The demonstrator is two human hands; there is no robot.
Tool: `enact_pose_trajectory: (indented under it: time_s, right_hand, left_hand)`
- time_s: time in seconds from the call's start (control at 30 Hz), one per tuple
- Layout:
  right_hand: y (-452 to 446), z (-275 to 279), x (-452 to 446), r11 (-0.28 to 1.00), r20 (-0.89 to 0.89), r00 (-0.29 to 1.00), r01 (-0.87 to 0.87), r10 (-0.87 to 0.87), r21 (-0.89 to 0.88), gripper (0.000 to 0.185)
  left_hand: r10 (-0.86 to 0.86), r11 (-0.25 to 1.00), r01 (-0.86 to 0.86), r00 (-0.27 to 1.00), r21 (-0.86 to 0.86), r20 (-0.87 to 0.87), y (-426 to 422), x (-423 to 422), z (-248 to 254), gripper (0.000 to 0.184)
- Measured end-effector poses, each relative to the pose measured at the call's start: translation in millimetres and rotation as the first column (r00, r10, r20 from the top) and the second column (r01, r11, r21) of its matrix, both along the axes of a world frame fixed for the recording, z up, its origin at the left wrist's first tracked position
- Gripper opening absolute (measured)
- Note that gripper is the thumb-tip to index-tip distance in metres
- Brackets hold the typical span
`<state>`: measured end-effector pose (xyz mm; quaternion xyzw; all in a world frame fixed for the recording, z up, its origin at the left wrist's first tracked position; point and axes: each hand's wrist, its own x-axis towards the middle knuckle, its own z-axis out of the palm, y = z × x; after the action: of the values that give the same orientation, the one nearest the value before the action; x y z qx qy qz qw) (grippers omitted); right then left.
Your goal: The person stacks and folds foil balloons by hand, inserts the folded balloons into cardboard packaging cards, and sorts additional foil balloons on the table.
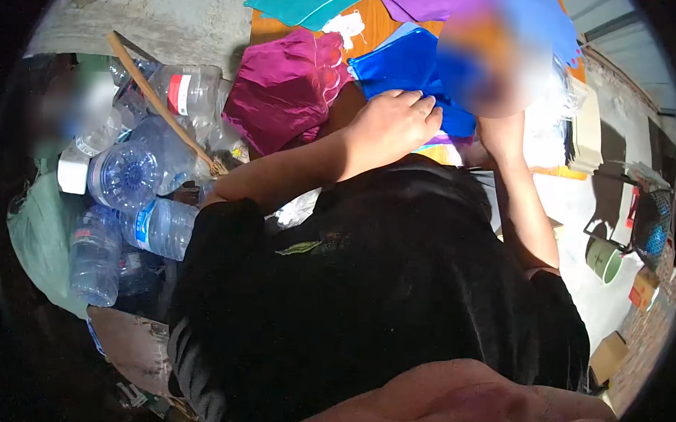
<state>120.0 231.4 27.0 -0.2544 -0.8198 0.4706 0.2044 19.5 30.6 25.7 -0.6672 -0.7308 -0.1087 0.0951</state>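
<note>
A shiny blue cloth (pixel 399 64) lies on the orange-brown table (pixel 266 31). My left hand (pixel 404 120) is on the near part of this cloth, its fingers bent down and closed on the fabric; the fingertips are hidden. Of my right hand (pixel 501 131) only the part by the wrist shows, at the right end of the blue cloth. A blurred patch covers its fingers, so what it holds cannot be made out. A magenta cloth (pixel 279 90) with a scalloped edge lies to the left of my left hand.
Teal cloth (pixel 308 3) and purple cloth (pixel 420 4) lie at the table's far side, near white thread (pixel 347 27). Several plastic bottles (pixel 134 174) and a wooden stick (pixel 159 100) are at the left. Pale stacked sheets (pixel 585 134) stand right; a green bucket (pixel 604 261) is beyond.
</note>
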Motion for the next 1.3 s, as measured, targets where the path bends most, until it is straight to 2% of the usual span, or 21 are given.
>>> enact_pose_trajectory:
  time_s: [0.1,0.2,0.27,0.37,0.43,0.53,0.63,0.67,0.77,0.83,0.87,0.9,0.93,1.0,1.03,1.1,1.13,1.17,1.23,1.27,1.3]
  right_hand:
    - [8.6,-17.6,2.5,1.000,-0.058,0.998,0.017,-0.016,0.017,0.056]
    - [11.9,-14.6,7.0,0.994,-0.001,0.997,0.082,-0.083,0.076,0.054]
    - [11.8,-7.5,4.4,0.970,0.055,0.991,0.104,-0.119,0.221,0.049]
    - [17.5,-15.3,-0.6,0.961,0.079,0.993,0.065,-0.090,0.269,0.050]
    - [18.1,-17.7,-2.3,0.958,0.102,0.993,0.035,-0.067,0.283,0.050]
    - [20.3,-31.8,-3.8,0.940,0.142,0.989,-0.006,-0.045,0.342,0.050]
    - [17.4,-23.0,-1.2,0.907,0.132,0.990,-0.017,-0.042,0.421,0.045]
    - [17.2,-22.9,0.1,0.895,0.138,0.989,-0.017,-0.050,0.446,0.046]
    - [14.4,-5.1,0.7,0.852,0.129,0.990,-0.017,-0.060,0.523,0.049]
    - [8.7,6.3,0.9,0.835,-0.004,0.998,0.057,-0.065,0.548,0.049]
    - [4.5,21.3,0.4,0.835,-0.070,0.997,0.076,-0.046,0.545,0.047]
    - [6.2,31.6,-0.4,0.832,-0.073,0.996,0.082,-0.050,0.549,0.047]
    - [8.8,40.8,-0.6,0.829,-0.090,0.996,0.046,0.005,0.558,0.045]
    - [15.6,62.4,-5.6,0.812,-0.160,0.979,-0.009,0.126,0.584,0.037]
    - [21.4,70.9,-10.5,0.807,-0.158,0.980,-0.002,0.118,0.590,0.037]
    - [34.3,84.9,-22.4,0.750,-0.133,0.956,-0.113,0.261,0.652,0.032]
    - [39.6,95.0,-29.5,0.762,0.011,0.974,-0.184,0.227,0.621,0.030]
    - [48.1,98.8,-40.5,0.762,0.018,0.976,-0.181,0.217,0.621,0.030]
    - [71.6,98.5,-70.5,0.625,0.153,0.939,-0.322,0.309,0.712,0.040]
    - [83.6,92.8,-87.5,0.628,0.158,0.941,-0.319,0.300,0.710,0.040]
    - [95.6,84.1,-105.7,0.596,0.257,0.908,-0.413,0.332,0.689,0.046]
  left_hand:
    - [0.062,0.998,-0.062,0.998,0.019,0.022,-5.6,-0.7,-10.9,0.028]
    - [0.124,0.992,-0.123,0.989,-0.027,0.079,-11.3,-1.6,-18.1,0.029]
    - [0.163,0.986,-0.158,0.982,-0.061,0.094,-15.4,0.3,-20.7,0.029]
    - [0.182,0.983,-0.180,0.972,-0.027,0.148,-21.5,5.6,-20.0,0.036]
    - [0.219,0.976,-0.216,0.954,-0.041,0.203,-22.7,6.7,-11.7,0.048]
    - [0.213,0.977,-0.207,0.940,-0.050,0.267,-23.8,1.7,-1.6,0.058]
    - [0.178,0.983,-0.181,0.936,-0.019,0.304,-22.0,-6.9,-1.7,0.060]
    - [0.146,0.986,-0.166,0.927,0.030,0.345,-19.7,-11.4,-1.4,0.054]
    - [0.114,0.967,-0.194,0.911,0.168,0.396,5.1,-42.5,-0.5,0.044]
    - [0.091,0.940,-0.203,0.924,0.274,0.371,37.2,-78.6,8.2,0.029]
    - [0.060,0.926,-0.184,0.933,0.329,0.354,58.2,-105.4,5.8,0.027]
    - [0.113,0.906,-0.218,0.950,0.363,0.290,80.5,-129.4,7.8,0.027]
    - [0.120,0.889,-0.205,0.967,0.409,0.223,106.6,-160.6,1.1,0.025]
    - [0.094,0.896,-0.181,0.970,0.407,0.224,154.5,-221.7,-6.0,0.024]
    - [0.079,0.897,-0.139,0.984,0.419,0.158,179.5,-253.8,-11.9,0.026]
    - [0.054,0.897,-0.090,0.994,0.432,0.096,210.1,-287.4,-14.0,0.028]
    - [0.107,0.931,-0.147,0.985,0.333,0.136,220.9,-297.1,-9.2,0.032]
    - [0.163,0.954,-0.199,0.972,0.226,0.171,230.9,-304.6,-5.2,0.037]
    - [0.158,0.971,-0.189,0.966,0.147,0.204,249.4,-317.6,-6.6,0.039]
    - [0.163,0.980,-0.184,0.961,0.071,0.225,258.5,-324.3,-8.9,0.041]
    - [0.157,0.982,-0.176,0.961,0.067,0.229,266.9,-332.7,-17.6,0.041]
